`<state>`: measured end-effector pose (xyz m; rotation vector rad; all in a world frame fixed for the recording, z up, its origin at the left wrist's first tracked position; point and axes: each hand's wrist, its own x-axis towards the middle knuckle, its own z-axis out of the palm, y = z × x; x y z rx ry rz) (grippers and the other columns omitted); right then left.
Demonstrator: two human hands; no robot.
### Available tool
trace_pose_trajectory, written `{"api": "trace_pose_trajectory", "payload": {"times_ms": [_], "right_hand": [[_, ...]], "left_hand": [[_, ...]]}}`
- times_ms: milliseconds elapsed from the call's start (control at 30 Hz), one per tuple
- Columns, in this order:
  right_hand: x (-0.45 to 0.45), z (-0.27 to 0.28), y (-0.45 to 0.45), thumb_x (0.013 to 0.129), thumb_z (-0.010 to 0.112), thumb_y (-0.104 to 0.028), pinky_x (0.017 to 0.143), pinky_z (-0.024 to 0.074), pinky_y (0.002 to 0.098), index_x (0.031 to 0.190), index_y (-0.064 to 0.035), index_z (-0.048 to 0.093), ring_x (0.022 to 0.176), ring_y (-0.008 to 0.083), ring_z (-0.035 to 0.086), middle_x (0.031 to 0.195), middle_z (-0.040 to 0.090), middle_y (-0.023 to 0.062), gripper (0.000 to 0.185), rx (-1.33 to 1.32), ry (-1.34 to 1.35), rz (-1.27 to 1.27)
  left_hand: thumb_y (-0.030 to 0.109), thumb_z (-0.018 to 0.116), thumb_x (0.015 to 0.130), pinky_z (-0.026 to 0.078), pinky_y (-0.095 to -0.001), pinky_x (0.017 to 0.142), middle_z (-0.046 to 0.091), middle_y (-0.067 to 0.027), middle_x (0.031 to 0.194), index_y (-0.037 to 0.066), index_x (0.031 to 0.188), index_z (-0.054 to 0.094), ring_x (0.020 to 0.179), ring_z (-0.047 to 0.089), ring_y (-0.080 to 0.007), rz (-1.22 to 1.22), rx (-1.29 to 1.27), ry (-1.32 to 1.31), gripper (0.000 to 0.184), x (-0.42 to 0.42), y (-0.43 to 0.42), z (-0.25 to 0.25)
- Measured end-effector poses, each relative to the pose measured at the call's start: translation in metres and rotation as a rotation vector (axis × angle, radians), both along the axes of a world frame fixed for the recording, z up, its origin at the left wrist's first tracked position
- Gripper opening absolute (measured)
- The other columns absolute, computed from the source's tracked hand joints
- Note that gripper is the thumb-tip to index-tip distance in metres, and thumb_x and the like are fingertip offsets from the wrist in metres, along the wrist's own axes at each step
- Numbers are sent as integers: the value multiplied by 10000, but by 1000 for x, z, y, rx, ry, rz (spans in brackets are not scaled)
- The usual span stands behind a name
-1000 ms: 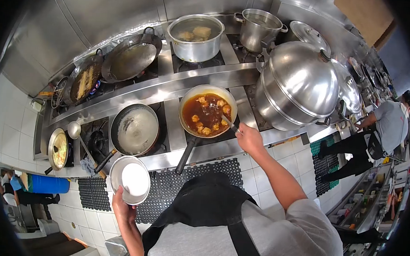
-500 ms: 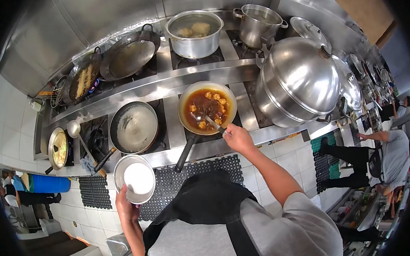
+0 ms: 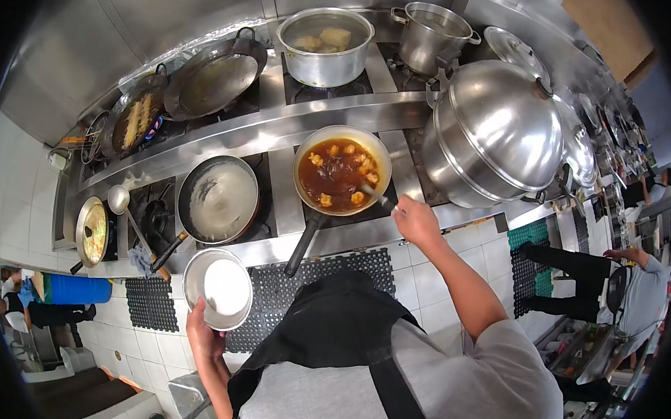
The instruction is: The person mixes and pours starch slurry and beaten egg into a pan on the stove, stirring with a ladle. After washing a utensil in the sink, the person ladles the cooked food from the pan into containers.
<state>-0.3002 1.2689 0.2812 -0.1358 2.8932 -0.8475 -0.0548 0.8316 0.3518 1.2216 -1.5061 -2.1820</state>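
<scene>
My left hand (image 3: 205, 330) grips the rim of a metal bowl (image 3: 241, 314) holding something smooth and white. My right hand (image 3: 418, 221) is closed around a metal cooking utensil (image 3: 381, 198); its tip reaches into the sauce, so its exact kind is hard to make out. Around that tip, browned pieces sit in reddish-brown sauce (image 3: 333, 183) inside a frying pan (image 3: 386, 163). The pan's black handle (image 3: 301, 247) points toward my body, with neither hand on it. Just beyond the bowl, a second frying pan (image 3: 222, 200) has a pale film inside.
A large domed steamer (image 3: 499, 134) stands right of the sauce pan. Behind are a pot of water with chunks (image 3: 324, 65), another pot (image 3: 433, 44) and dark woks (image 3: 213, 85). A ladle (image 3: 120, 198) lies at left. Another person (image 3: 638, 290) stands far right.
My right hand and the utensil have moved right within the pan, toward its near right side. The pieces have shifted in the sauce. My left hand still holds the bowl in nearly the same place.
</scene>
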Motion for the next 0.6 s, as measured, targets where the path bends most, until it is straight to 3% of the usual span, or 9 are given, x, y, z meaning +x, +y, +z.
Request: {"api": "trace_pose_trajectory", "payload": {"times_ms": [133,300,433,600], "right_hand": [[-3,-9,-48,895,669,-192,742,532,547,947,-68,605,857,448,694,852,704,229,149,-149,101,8],[7,13,-7,886,676,-183,764,535,541,965,-79,603,873,443,693,868,715,203,150,32,-63,83],[-9,-7,-27,885,694,-181,727,536,542,944,-59,563,832,435,695,825,704,193,188,37,167,25],[1,27,-29,869,683,-131,701,550,515,1034,-65,612,816,393,696,888,690,182,191,149,256,395]], "left_hand": [[354,570,1020,389,-274,380,669,-100,844,-27,1217,559,536,606,-175,-53,2,-32,429,-3,4,-3],[351,565,1019,392,-273,385,673,-104,868,-25,1227,560,562,619,-176,-109,-27,-11,429,4,-6,-5],[344,573,1013,399,-272,394,666,-96,872,-19,1235,558,572,615,-170,-34,8,-28,426,-1,1,-7],[317,587,1004,410,-274,401,660,-85,860,-8,1221,564,570,611,-168,-75,23,-15,391,4,-5,-9]]}}
